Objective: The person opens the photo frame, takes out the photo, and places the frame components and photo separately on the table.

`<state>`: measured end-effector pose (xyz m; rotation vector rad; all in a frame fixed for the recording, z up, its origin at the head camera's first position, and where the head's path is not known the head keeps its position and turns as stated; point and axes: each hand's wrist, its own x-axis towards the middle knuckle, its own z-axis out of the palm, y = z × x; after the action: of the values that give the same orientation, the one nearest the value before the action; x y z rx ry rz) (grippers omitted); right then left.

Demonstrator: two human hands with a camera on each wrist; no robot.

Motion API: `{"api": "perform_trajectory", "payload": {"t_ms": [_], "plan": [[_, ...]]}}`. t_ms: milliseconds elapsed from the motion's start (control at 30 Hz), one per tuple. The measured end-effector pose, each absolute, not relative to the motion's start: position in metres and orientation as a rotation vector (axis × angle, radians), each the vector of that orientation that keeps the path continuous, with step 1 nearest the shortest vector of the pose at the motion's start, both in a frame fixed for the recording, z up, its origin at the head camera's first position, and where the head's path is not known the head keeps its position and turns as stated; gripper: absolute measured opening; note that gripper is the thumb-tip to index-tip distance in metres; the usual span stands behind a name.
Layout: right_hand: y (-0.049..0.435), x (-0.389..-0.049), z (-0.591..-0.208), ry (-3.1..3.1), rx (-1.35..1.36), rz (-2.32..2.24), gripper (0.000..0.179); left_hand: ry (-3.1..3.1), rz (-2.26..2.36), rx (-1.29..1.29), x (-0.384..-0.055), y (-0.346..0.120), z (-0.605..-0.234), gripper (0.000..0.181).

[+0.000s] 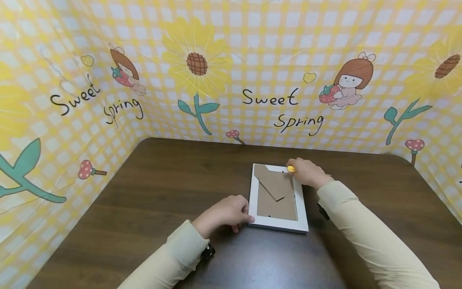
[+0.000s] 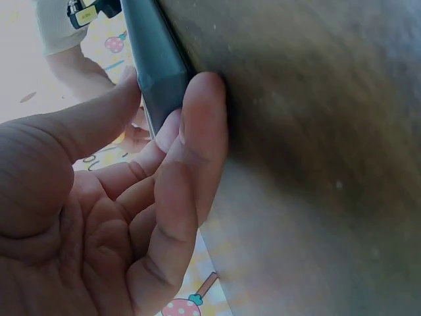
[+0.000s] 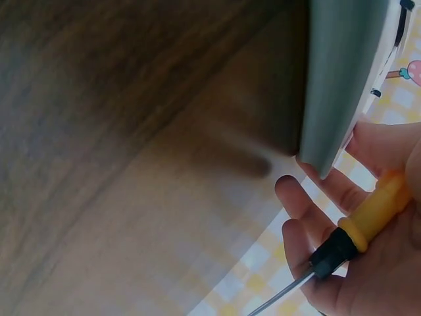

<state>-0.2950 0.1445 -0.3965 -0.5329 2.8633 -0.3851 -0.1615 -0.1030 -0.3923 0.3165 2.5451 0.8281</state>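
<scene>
A white picture frame [image 1: 302,204] lies face down on the wooden table, its brown backing board [image 1: 268,206] showing. A stand flap [image 1: 271,184] lies slanted across that board. At the near left corner, my left hand [image 1: 227,212] pinches the frame, thumb on top and fingers at the side and below. My right hand [image 1: 307,172] is at the far right corner, thumb and a finger touching the frame's edge. It also holds a screwdriver [image 3: 371,214] with a yellow handle and black collar across the palm; the metal shaft [image 3: 283,295] points away from the frame.
The dark wooden table [image 1: 173,172] extends around the frame on all sides. A yellow checked cloth [image 1: 231,72] with printed flowers rises behind it and along both sides. Small black tabs [image 1: 269,216] stand at the backing board's edge.
</scene>
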Motion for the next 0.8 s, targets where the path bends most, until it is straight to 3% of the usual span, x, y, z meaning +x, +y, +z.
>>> {"api": "perform_trajectory", "payload": {"t_ms": [800], "plan": [[0.152, -0.297, -0.397, 2.867, -0.5, -0.388, 0.023, 2.529, 0.86, 0.239, -0.181, -0.111, -0.394, 0.033]]}}
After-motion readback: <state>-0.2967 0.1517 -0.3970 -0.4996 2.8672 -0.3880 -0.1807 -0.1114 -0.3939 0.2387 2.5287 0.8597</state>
